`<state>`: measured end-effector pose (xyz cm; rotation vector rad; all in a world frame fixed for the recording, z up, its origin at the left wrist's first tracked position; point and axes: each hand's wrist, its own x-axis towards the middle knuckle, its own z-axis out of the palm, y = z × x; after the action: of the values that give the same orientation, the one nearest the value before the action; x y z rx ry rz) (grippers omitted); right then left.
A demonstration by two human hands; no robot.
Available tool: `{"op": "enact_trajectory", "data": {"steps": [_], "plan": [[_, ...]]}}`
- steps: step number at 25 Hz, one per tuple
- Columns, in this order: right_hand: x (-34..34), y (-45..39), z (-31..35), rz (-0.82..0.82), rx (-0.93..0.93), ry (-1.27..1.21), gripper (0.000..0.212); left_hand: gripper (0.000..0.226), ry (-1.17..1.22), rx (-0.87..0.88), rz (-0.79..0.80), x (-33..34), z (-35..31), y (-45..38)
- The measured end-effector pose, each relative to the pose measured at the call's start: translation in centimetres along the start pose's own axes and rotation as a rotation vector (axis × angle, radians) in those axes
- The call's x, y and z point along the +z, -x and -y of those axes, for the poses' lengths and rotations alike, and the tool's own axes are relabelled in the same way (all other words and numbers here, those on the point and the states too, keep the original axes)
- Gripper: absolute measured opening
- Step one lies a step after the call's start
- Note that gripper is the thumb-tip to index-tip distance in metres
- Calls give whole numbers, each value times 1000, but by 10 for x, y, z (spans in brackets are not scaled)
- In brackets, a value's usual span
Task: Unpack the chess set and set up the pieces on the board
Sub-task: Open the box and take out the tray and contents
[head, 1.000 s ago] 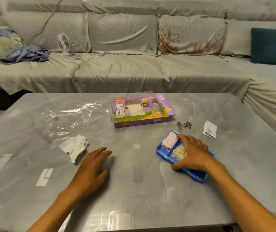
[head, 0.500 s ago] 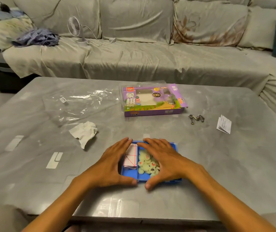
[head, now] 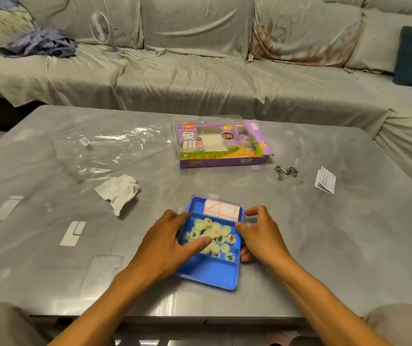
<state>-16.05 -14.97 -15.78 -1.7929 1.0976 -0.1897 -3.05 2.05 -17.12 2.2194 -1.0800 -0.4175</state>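
Tray: I see a blue plastic tray [head: 208, 275] near the grey table's [head: 325, 245] front edge.
Contents: pale round chess pieces [head: 212, 237]; folded white red-lined board [head: 221, 210].
Left hand [head: 167, 248]: relaxed, thumb on pieces.
Right hand [head: 260, 236]: curled, gripping tray's rim.

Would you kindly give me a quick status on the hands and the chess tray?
Left hand resting on pieces, fingers straight. Right hand holding blue tray edge. Folded board still in tray's far compartment. Nothing blocking.
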Motion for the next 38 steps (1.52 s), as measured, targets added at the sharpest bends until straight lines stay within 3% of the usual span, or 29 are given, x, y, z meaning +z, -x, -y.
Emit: {"op": "enact_trajectory", "data": {"steps": [3, 7, 9, 12, 14, 19, 23, 26, 32, 35, 38], "plan": [[12, 18, -6, -30, 52, -200, 8, 101, -214, 70, 253, -3, 0, -16], [25, 34, -16, -52, -175, 8, 5, 93, -369, 182, 451, -18, -11, -63], [25, 39, -18, -40, -338, 255, 15, 93, -519, 168, 387, -22, -22, -75], [12, 34, -15, 31, -536, 621, 34, 90, -629, 94, 165, -14, -29, -51], [0, 24, -8, 45, -644, 772, 35, 97, -585, 93, 175, -7, -21, -26], [14, 28, -7, 32, -793, 812, 29, 88, -420, 210, 201, -13, 14, -15], [26, 39, -11, -4, -811, 891, 43, 80, -199, 270, 350, -21, 32, -17], [26, 42, -2, 77, -729, 827, 35, 79, -177, 299, 365, -21, 33, -20], [26, 42, 1, 125, -713, 924, 40, 80, -202, 321, 350, -18, 36, -18], [32, 39, -9, 94, -802, 992, 37, 80, -205, 318, 346, -18, 36, -19], [28, 37, -15, 91, -920, 898, 37, 80, -197, 320, 346, -17, 37, -19]]}}
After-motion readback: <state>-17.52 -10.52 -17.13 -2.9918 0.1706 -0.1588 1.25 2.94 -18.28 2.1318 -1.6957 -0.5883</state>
